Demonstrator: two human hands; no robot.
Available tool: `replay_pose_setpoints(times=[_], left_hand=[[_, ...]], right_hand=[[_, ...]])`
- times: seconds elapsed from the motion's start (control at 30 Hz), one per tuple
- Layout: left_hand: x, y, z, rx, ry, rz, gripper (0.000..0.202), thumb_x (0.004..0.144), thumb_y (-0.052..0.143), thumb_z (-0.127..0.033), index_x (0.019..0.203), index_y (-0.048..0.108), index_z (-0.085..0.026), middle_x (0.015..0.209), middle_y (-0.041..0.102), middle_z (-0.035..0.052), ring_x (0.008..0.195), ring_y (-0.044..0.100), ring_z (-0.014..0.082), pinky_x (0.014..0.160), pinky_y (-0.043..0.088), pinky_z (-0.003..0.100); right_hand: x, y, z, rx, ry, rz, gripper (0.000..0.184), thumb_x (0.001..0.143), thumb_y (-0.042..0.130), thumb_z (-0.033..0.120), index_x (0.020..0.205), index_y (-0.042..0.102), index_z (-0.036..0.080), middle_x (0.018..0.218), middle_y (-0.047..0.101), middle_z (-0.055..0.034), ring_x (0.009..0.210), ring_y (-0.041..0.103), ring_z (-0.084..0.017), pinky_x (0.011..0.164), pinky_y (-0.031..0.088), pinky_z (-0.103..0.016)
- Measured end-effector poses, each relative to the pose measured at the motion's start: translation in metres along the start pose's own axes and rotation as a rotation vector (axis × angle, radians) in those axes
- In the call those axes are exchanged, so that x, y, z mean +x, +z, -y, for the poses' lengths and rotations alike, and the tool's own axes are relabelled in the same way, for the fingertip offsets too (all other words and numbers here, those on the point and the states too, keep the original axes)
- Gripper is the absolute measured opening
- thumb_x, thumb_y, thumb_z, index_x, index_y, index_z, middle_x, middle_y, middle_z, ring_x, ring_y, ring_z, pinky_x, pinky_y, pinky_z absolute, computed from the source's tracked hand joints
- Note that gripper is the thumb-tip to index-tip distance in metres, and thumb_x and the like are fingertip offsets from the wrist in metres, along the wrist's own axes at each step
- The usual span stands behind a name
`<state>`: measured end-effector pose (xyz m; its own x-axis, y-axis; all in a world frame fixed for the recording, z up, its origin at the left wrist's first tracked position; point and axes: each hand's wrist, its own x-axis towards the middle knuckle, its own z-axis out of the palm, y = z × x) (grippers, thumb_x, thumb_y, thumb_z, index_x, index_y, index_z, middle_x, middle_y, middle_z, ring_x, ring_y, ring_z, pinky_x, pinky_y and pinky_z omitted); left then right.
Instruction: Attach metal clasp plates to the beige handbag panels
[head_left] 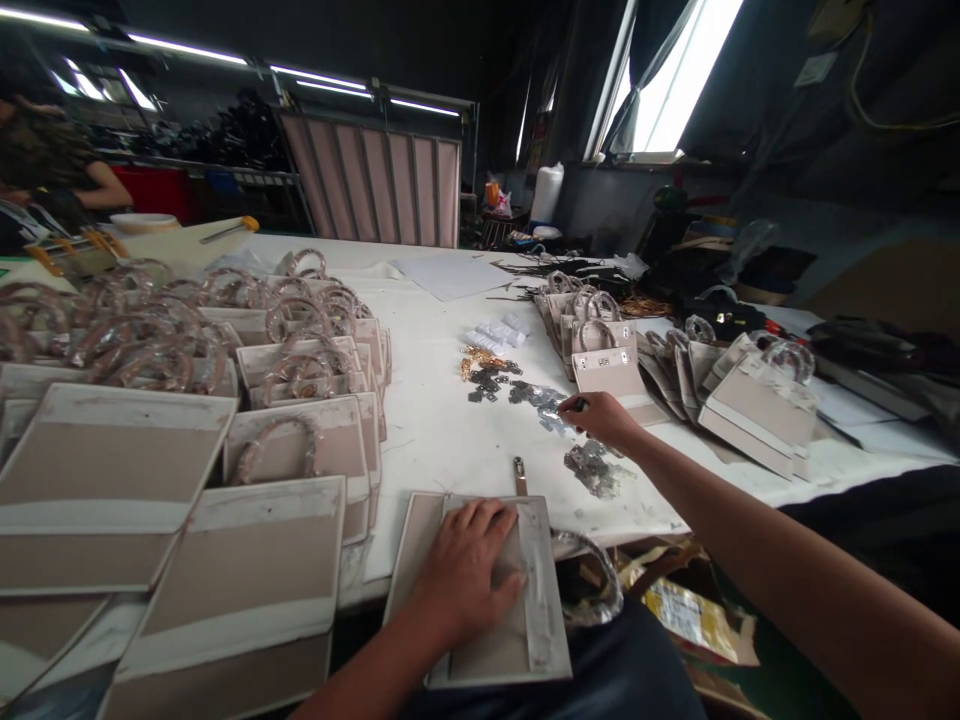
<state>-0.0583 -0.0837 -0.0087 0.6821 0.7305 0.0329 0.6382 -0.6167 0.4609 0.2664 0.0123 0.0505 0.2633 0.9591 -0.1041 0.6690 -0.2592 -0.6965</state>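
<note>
My left hand lies flat on a beige handbag panel at the table's front edge, its fingers stretched out. A plastic-wrapped handle sticks out to the right of that panel. Just beyond it lies a small metal clasp piece. My right hand reaches over the table with fingertips pinched together. A small dark thing shows at them, too small to name. Below these fingertips are scattered flat metal plates. Nearer me is another pile of grey plates; dark pieces and gold fittings lie farther off.
Many beige handbags with wrapped handles crowd the left. More bags with metal fittings lean in a row at right, beside another bag group. White wrapped bundles lie mid-table. A person sits far left.
</note>
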Motion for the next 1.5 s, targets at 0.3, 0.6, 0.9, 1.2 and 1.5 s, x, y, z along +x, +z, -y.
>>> replay_pose_setpoints(times=[0.3, 0.6, 0.9, 1.2, 1.5], left_hand=[[0.0, 0.003, -0.004, 0.065, 0.062, -0.071, 0.074, 0.091, 0.07, -0.051, 0.155, 0.052, -0.021, 0.153, 0.057, 0.0128, 0.139, 0.049, 0.0355, 0.12, 0.039, 0.054], [0.0, 0.01, 0.0, 0.072, 0.087, -0.124, 0.072, 0.09, 0.072, -0.051, 0.153, 0.054, -0.021, 0.152, 0.058, 0.0122, 0.138, 0.05, 0.0355, 0.118, 0.04, 0.054], [0.015, -0.001, 0.002, -0.034, 0.095, -0.109, 0.054, 0.089, 0.073, -0.039, 0.139, 0.067, -0.02, 0.137, 0.066, 0.0106, 0.126, 0.058, 0.0306, 0.112, 0.047, 0.046], [0.062, -0.019, 0.003, 0.0, -0.094, -0.003, 0.033, 0.092, 0.064, -0.039, 0.117, 0.077, -0.022, 0.118, 0.075, 0.0112, 0.117, 0.064, 0.0315, 0.097, 0.048, 0.041], [0.106, -0.039, 0.013, -0.148, -0.2, 0.381, 0.029, 0.071, 0.076, -0.046, 0.06, 0.065, -0.021, 0.054, 0.051, -0.0046, 0.058, 0.048, 0.015, 0.058, 0.03, 0.029]], right_hand=[[-0.102, 0.058, 0.027, 0.017, -0.146, 0.465, 0.022, 0.078, 0.074, 0.027, 0.096, 0.084, 0.019, 0.071, 0.074, 0.0015, 0.061, 0.062, -0.013, 0.057, 0.048, -0.021], [-0.103, 0.068, 0.028, -0.203, -0.2, 0.327, 0.015, 0.079, 0.072, 0.02, 0.086, 0.084, 0.021, 0.08, 0.08, -0.0014, 0.08, 0.073, -0.019, 0.07, 0.048, -0.024], [-0.119, 0.077, 0.022, -0.348, -0.21, 0.158, 0.016, 0.085, 0.07, 0.026, 0.095, 0.082, 0.025, 0.107, 0.081, -0.0052, 0.097, 0.073, -0.025, 0.076, 0.046, -0.028], [-0.127, 0.074, 0.017, -0.351, -0.216, 0.108, 0.014, 0.087, 0.073, 0.028, 0.099, 0.079, 0.025, 0.104, 0.079, -0.0044, 0.092, 0.069, -0.021, 0.075, 0.044, -0.027], [-0.124, 0.071, 0.014, -0.293, -0.204, 0.134, 0.01, 0.085, 0.076, 0.029, 0.093, 0.08, 0.024, 0.099, 0.079, -0.0026, 0.086, 0.068, -0.019, 0.072, 0.042, -0.026]])
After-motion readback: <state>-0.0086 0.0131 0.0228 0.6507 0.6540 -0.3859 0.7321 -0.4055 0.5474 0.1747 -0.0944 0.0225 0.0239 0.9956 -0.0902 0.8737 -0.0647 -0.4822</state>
